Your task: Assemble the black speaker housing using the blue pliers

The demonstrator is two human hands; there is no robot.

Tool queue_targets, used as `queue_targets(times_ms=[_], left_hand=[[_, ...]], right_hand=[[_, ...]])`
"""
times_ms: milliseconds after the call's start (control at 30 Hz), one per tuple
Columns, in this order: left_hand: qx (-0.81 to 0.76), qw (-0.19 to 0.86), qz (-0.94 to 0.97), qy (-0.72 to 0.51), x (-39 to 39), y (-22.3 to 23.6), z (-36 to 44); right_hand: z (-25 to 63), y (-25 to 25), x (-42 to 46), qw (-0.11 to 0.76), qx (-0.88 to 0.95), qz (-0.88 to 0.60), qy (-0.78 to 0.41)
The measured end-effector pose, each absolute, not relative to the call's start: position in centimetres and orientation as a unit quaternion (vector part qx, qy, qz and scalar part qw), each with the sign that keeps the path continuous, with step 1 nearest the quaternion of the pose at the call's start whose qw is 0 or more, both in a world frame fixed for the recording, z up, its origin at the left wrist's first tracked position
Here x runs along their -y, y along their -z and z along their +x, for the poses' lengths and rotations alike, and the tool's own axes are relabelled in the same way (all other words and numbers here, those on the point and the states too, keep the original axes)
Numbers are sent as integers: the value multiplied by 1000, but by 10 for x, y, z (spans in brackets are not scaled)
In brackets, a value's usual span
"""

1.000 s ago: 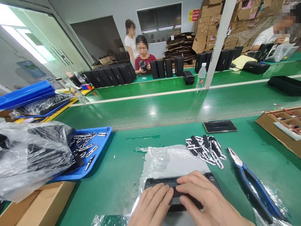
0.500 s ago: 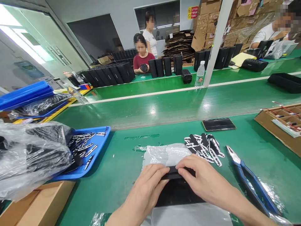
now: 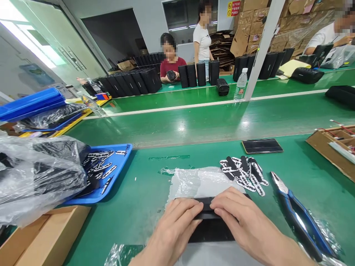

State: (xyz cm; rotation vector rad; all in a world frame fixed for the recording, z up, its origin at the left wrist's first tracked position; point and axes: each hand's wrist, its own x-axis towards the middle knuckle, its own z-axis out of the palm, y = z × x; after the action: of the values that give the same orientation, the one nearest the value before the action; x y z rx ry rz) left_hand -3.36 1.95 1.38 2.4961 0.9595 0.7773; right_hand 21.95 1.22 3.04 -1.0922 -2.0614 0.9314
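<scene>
A black oblong casing (image 3: pixel 208 225) lies on a sheet of clear plastic film (image 3: pixel 194 183) at the near edge of the green bench. My left hand (image 3: pixel 174 225) rests on its left half, fingers pressed together along its top edge. My right hand (image 3: pixel 244 223) covers its right half, fingertips pressed on the same edge beside the left ones. Just beyond my right hand lies a pile of black and white strips (image 3: pixel 244 173).
Blue-handled pliers (image 3: pixel 299 218) lie at the right, a dark phone (image 3: pixel 262 146) behind the strips. A blue tray (image 3: pixel 116 173) of strips, bagged black parts (image 3: pixel 39 173) and a cardboard box (image 3: pixel 41 236) fill the left. A carton (image 3: pixel 330 151) sits right. People work across the belt.
The casing was turned from its ribbed side to a plain side a second ago. Since half a second ago my hands have barely shifted on its top edge. A standing person walked right.
</scene>
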Motion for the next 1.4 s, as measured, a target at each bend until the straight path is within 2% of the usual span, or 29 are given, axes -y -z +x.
queue_targets(times_ms=[267,533,667,833,1000,1167,1400], left_hand=[[-300,104,890,-328,-18,-3,-32],[-298,87,916,-255,-7,1,-43],[-302,68,918,-247,-5,1,-45],[-293,35,924,-243,-6,0,-45],[-298,54,914,-269,-7,1,-41],[-310,87,901,-289,-9,-10,-35],[-365,234,865,-254,-21,-32,-28]], right_hand=[[220,-25,-8,337,810,-388,-283],[219,-28,-3,350,774,-403,-340],[218,-31,-5,353,780,-398,-330],[220,-30,-4,318,817,-394,-277],[221,-31,-2,293,844,-376,-247],[217,-33,-5,297,808,-397,-317],[213,-41,-19,256,772,-450,-368]])
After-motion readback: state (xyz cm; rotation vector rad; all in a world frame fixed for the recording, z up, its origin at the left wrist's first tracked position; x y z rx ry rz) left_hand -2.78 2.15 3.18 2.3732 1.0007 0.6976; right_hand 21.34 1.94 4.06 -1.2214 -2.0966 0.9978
